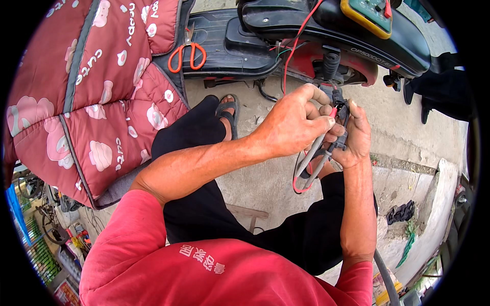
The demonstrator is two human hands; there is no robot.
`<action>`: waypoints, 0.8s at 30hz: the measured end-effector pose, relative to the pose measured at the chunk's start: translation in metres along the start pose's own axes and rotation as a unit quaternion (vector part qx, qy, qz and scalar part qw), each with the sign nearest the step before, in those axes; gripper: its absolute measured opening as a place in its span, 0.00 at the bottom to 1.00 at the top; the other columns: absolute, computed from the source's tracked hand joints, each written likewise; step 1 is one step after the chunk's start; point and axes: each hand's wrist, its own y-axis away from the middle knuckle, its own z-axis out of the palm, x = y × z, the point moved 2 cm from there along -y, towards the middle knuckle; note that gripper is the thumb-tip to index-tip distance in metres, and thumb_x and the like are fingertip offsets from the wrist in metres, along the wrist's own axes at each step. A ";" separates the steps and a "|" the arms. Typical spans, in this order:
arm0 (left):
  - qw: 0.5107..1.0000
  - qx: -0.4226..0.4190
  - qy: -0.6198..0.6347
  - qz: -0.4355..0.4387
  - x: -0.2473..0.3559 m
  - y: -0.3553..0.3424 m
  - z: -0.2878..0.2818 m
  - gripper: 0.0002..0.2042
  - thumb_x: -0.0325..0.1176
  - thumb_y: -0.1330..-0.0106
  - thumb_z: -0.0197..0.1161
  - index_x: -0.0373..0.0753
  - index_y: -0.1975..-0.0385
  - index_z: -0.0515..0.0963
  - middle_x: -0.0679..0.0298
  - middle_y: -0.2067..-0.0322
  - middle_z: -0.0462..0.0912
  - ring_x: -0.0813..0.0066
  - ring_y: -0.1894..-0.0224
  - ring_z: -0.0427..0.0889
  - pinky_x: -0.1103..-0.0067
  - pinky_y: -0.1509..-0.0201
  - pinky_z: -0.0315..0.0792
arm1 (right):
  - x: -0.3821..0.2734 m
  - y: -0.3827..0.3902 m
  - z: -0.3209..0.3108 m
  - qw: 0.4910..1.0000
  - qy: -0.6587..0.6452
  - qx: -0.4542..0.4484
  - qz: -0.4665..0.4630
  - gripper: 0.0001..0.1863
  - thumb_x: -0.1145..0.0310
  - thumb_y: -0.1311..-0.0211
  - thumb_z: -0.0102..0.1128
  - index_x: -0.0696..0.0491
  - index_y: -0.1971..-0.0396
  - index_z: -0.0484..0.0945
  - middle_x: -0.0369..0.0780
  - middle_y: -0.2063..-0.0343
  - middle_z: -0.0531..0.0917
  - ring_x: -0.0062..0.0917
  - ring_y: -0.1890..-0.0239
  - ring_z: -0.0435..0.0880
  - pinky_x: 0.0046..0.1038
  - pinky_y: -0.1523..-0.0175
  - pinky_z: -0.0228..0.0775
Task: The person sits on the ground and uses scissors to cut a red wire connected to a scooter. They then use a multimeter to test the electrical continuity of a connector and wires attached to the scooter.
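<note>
Head view, probe [317,153] under left hand [291,125]

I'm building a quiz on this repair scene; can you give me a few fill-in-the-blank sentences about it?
1. The scissors on the scooter footboard have ____ handles.
2. Both hands, left hand and right hand, hold probes against a dark ____.
3. The meter on the scooter seat has a ____ casing.
4. The person's visible foot wears a black ____.

Missing words: orange; connector; yellow; sandal
</note>
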 end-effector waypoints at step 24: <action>0.998 -0.027 0.037 -0.043 -0.004 -0.002 -0.005 0.20 0.31 0.35 0.61 0.24 0.49 0.67 0.63 0.77 0.80 0.83 0.84 0.74 0.83 0.81 0.67 | 0.001 -0.002 -0.003 0.999 -0.016 -0.031 0.016 0.21 0.53 0.31 0.54 0.59 0.57 0.73 0.42 0.66 0.81 0.15 0.79 0.73 0.18 0.77 0.67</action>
